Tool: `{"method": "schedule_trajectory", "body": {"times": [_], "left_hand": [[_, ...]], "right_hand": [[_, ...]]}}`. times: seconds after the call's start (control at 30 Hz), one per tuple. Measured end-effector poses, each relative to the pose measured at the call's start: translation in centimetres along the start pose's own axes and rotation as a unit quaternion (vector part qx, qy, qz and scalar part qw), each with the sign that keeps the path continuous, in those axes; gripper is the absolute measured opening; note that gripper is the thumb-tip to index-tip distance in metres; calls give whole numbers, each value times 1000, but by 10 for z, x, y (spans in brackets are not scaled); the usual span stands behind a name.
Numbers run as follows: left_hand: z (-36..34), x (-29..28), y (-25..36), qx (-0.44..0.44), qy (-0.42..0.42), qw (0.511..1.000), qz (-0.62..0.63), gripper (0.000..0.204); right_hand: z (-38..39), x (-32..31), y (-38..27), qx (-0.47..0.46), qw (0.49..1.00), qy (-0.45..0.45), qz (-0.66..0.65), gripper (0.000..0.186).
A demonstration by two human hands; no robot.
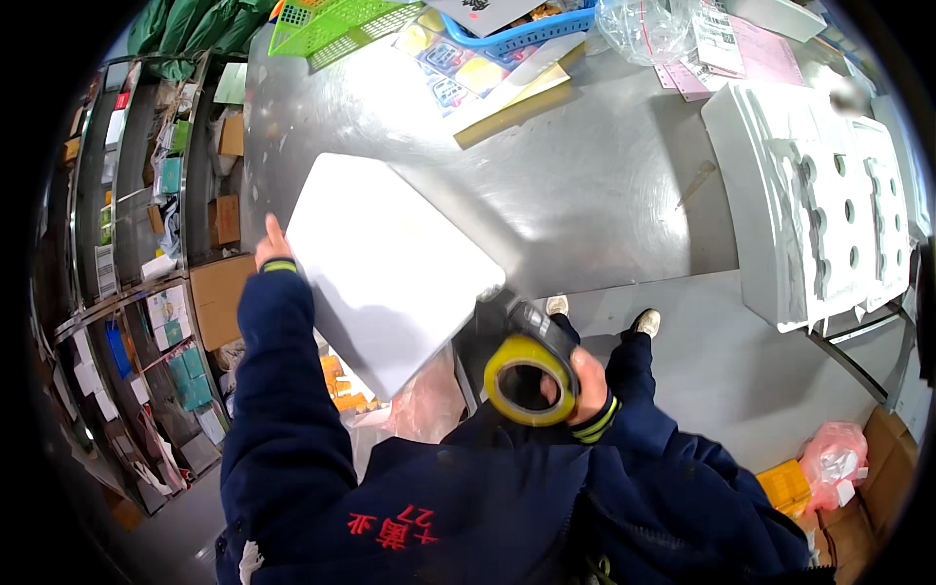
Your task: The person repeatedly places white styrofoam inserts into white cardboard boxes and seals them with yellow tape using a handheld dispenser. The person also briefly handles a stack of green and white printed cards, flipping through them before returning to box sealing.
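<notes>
A white box [385, 258] with rounded corners, which looks like foam, is tilted at the near left edge of the metal table. My left hand [272, 246] grips its left side, thumb up and the other fingers mostly hidden. In my right hand [587, 387] is a tape dispenser [539, 331] with a yellow tape roll [497, 388]. The dispenser's dark front end meets the box's right corner. Whether tape is stuck there I cannot make out, as that part is blurred.
On the metal table [575, 195] are a green basket [341, 29], a blue basket [522, 44], printed sheets [458, 83] and a clear plastic bag [643, 29]. White foam boxes with holes [780, 195] stand at right. Loaded shelves [161, 244] line the left side. A pink bag [429, 395] lies below the box.
</notes>
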State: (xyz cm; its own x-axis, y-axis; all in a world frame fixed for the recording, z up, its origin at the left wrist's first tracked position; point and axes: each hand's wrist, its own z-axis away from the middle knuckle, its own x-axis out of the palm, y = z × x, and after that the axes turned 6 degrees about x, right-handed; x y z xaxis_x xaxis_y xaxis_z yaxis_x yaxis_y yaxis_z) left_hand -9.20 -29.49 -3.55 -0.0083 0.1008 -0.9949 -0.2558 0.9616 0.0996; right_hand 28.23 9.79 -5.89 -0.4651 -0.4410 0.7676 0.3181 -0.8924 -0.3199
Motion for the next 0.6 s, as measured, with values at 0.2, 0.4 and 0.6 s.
{"method": "schedule_trajectory", "body": {"times": [0.2,0.4,0.6], "left_hand": [[137,-31,44,116,-39,989,-82,60],[164,10,228,264,101,956,72,44],[170,-2,219,383,156,910,-2,41]], "right_hand": [[-156,80,-125,65,996,6,-62,29],[-230,142,-175,172,983,-36,46,21],[-102,10,-109,156,985,-69,-4,28]]}}
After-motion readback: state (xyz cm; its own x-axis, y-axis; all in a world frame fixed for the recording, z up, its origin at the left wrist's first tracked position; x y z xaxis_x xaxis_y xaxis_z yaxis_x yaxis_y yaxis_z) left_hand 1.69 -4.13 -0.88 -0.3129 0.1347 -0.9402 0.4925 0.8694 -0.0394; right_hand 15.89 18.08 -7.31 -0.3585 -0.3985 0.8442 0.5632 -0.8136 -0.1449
